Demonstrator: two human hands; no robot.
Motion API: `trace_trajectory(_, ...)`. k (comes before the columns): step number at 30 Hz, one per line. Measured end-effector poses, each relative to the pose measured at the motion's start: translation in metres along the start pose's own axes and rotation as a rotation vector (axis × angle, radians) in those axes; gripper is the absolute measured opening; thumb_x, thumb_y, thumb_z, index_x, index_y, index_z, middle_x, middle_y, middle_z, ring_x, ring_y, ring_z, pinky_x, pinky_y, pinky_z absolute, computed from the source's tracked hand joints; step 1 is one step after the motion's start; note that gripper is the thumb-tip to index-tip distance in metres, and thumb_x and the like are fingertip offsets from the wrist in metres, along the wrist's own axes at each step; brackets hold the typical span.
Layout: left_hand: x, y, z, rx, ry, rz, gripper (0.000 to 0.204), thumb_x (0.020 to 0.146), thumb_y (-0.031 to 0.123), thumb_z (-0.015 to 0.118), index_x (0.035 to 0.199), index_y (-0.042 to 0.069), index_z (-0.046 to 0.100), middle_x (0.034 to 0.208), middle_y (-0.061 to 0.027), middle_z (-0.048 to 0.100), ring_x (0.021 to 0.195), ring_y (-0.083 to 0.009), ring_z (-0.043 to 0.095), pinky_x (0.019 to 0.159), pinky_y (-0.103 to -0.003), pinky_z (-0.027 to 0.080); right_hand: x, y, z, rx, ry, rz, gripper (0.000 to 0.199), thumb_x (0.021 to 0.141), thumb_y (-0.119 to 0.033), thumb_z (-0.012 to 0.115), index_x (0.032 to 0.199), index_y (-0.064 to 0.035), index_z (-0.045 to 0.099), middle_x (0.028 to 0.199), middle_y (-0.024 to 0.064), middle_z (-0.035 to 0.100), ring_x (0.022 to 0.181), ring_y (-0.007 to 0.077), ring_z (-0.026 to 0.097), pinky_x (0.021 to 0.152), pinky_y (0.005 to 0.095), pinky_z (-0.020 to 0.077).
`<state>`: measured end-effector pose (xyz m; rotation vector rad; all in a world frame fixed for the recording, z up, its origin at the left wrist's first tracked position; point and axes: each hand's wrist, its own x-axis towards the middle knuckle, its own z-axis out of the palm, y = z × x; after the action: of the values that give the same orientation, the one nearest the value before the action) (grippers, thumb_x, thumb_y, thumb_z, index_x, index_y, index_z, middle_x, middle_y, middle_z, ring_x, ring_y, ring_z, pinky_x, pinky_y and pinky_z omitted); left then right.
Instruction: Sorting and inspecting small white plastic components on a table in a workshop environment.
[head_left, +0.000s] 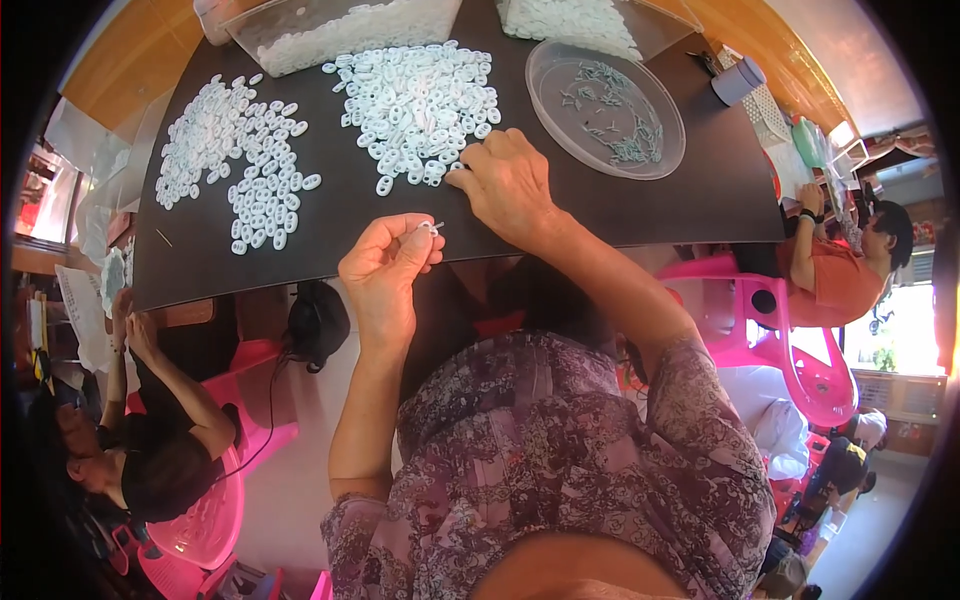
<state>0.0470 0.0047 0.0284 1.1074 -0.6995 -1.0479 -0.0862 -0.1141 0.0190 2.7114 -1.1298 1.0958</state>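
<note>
My left hand (pixel 390 255) is above the table's near edge, thumb and fingers pinching a small white two-holed piece (pixel 428 228). A short thin grey pin (pixel 439 226) seems to stick out beside it. My right hand (pixel 507 188) rests at the near right edge of the middle pile of white oval two-holed pieces (pixel 420 105). Its fingers are curled with the tips drawn together by the outermost pieces; what they hold, if anything, is hidden. Right of that hand lies a round clear plastic dish (pixel 537 98) with many small grey-green pins (pixel 630 145).
Another pile of white pieces (pixel 215 130) spreads across the dark table (pixel 340 215) at left. Clear bins (pixel 290 40) of white pieces line the back. A grey-lidded jar (pixel 738 82) stands far right. Co-workers sit left and right; a pink chair (pixel 825 375) is on my right.
</note>
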Motion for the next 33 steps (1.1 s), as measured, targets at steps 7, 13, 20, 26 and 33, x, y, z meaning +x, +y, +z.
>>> trace_trajectory(7,0.002,0.000,0.000,-0.011,0.004,-0.007,0.011,0.085,0.006,0.063,0.092,-0.003,0.065,0.076,-0.0081,0.065,0.062,-0.0109,0.058,0.056,-0.021,0.044,0.000,-0.001,-0.011,0.238,-0.112,0.171,0.012,0.071,-0.011,0.070,0.075,-0.0040,0.061,0.071,0.0074,0.057,0.068,0.0213,0.055,0.061,0.0338,0.0438)
trace_trajectory(13,0.002,0.003,0.004,-0.009,0.026,0.009,0.011,0.085,0.004,0.063,0.093,-0.004,0.065,0.076,-0.0078,0.065,0.062,-0.0110,0.058,0.055,-0.021,0.044,-0.007,-0.001,-0.032,1.037,-0.292,0.558,0.014,0.077,-0.010,0.069,0.086,-0.0008,0.064,0.074,0.0013,0.063,0.062,0.0072,0.054,0.056,0.0221,0.0417)
trace_trajectory(20,-0.003,0.008,0.011,-0.019,0.059,0.061,0.014,0.085,0.000,0.062,0.098,-0.005,0.065,0.081,-0.0078,0.064,0.065,-0.0112,0.059,0.056,-0.021,0.045,-0.007,-0.013,-0.041,1.283,-0.329,0.665,0.019,0.080,-0.007,0.063,0.097,0.0007,0.066,0.076,0.0030,0.065,0.065,0.0054,0.053,0.056,0.0185,0.0386)
trace_trajectory(26,-0.005,0.007,0.011,0.007,0.031,0.047,0.015,0.085,0.001,0.062,0.099,-0.004,0.064,0.078,-0.0075,0.065,0.064,-0.0112,0.059,0.057,-0.021,0.046,-0.009,-0.017,-0.042,1.305,-0.358,0.667,0.018,0.081,-0.008,0.063,0.096,-0.0001,0.067,0.075,0.0035,0.064,0.065,0.0050,0.052,0.056,0.0181,0.0376)
trace_trajectory(33,-0.006,0.004,0.011,-0.022,0.027,0.072,0.015,0.085,0.001,0.062,0.099,-0.003,0.065,0.078,-0.0066,0.065,0.064,-0.0104,0.060,0.057,-0.020,0.046,-0.009,-0.023,-0.044,1.262,-0.350,0.639,0.017,0.081,-0.007,0.064,0.096,0.0000,0.067,0.077,0.0026,0.065,0.067,0.0043,0.054,0.057,0.0173,0.0388)
